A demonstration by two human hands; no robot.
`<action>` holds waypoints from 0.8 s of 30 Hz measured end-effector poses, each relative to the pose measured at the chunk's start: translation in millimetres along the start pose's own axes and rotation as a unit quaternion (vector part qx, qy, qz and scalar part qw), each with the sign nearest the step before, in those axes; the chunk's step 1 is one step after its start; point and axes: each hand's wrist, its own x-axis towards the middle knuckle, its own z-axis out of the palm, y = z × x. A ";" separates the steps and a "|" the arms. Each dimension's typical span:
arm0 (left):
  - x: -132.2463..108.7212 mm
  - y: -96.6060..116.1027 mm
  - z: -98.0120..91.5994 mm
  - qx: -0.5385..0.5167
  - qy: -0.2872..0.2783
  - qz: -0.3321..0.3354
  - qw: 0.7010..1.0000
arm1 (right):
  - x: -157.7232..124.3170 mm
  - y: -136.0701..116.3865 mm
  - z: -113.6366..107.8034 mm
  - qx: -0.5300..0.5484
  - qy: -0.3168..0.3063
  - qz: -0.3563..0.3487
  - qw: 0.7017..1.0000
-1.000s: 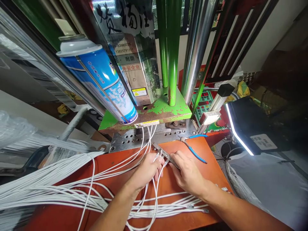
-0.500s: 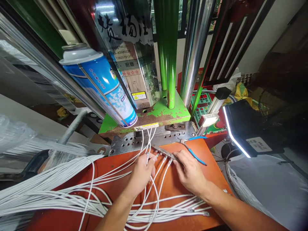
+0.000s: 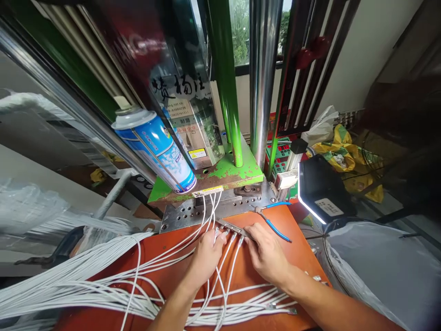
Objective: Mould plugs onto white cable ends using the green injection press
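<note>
Over the orange table, my right hand (image 3: 267, 250) is closed on the right end of a narrow metal bar (image 3: 231, 226). White cables with clear plugs (image 3: 240, 242) sit along the bar's near edge and hang down toward me. At the bar's left end, my left hand (image 3: 208, 253) pinches a white cable by its clear plug (image 3: 216, 234). Whether that plug is seated in the bar is hidden by my fingers. Several more white cables (image 3: 210, 202) run from under the green press plate down behind my left hand.
Blue-handled cutters (image 3: 272, 221) lie right of the bar. A blue spray can (image 3: 156, 151) leans on the green press plate (image 3: 246, 168). Bundled white cables (image 3: 79, 266) cover the left of the orange table (image 3: 275, 312). A lit black lamp (image 3: 322, 197) stands at right.
My view has tilted up and shifted, so the machine appears lower in the picture. Both hands stay at the bar, with the left fingers still at the plug at its left end.
</note>
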 end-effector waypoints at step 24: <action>-9.2 -1.8 -26.2 -0.077 0.025 -0.077 0.994 | -4.4 4.8 5.5 -0.013 -0.040 0.017 0.999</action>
